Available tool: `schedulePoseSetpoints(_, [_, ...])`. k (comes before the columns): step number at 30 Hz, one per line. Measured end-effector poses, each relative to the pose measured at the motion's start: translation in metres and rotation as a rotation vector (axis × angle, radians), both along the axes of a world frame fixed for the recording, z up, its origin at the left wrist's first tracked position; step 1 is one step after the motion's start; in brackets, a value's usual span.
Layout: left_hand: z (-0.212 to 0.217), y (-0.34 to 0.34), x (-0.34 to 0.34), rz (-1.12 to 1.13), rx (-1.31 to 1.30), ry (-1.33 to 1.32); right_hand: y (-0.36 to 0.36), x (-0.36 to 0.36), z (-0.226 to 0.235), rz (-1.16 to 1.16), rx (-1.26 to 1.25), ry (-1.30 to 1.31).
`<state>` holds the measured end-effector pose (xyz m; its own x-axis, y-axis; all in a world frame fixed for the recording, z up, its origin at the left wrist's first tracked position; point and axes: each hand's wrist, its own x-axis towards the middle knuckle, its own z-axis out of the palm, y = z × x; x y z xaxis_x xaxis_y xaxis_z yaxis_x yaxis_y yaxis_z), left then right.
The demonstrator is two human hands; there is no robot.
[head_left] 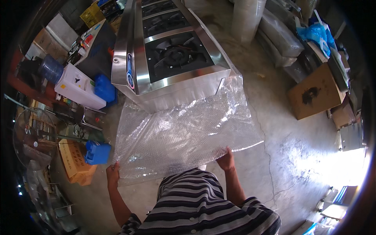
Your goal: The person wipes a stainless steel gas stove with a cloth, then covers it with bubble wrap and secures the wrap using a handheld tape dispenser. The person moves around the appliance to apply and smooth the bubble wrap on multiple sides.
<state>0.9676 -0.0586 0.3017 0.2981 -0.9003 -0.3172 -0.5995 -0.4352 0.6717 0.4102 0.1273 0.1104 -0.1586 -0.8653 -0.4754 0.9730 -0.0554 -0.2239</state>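
Observation:
A wide sheet of clear bubble wrap point(172, 133) stretches between my hands and the near end of a long stainless-steel gas stove point(188, 80). My left hand point(112, 172) is closed on the sheet's left edge, close to its near corner. My right hand point(226, 159) grips the near edge, some way in from the right corner. Toward the stove the wrap reaches the steel end panel and runs up along the right side. Black burners with pan supports point(176, 55) sit in a row on the stove top. Where the wrap passes under or behind the stove is hidden.
To the left stand a white water dispenser point(78, 84), a blue jug point(97, 152), a cardboard box point(72, 160) and a fan point(35, 133). On the right are a large carton point(317, 92) and plastic-wrapped goods point(278, 33). Cracks run across the concrete floor point(282, 156).

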Motion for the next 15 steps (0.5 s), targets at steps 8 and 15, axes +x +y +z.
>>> schedulePoseSetpoints(8, [0.001,-0.005,0.025,-0.062,0.141,-0.099,0.012,-0.088,-0.092,-0.031,0.46,0.3])
schedulePoseSetpoints(15, [0.009,0.018,0.001,0.03,-0.005,0.26,0.015,-0.113,0.092,0.027,0.531,0.755])
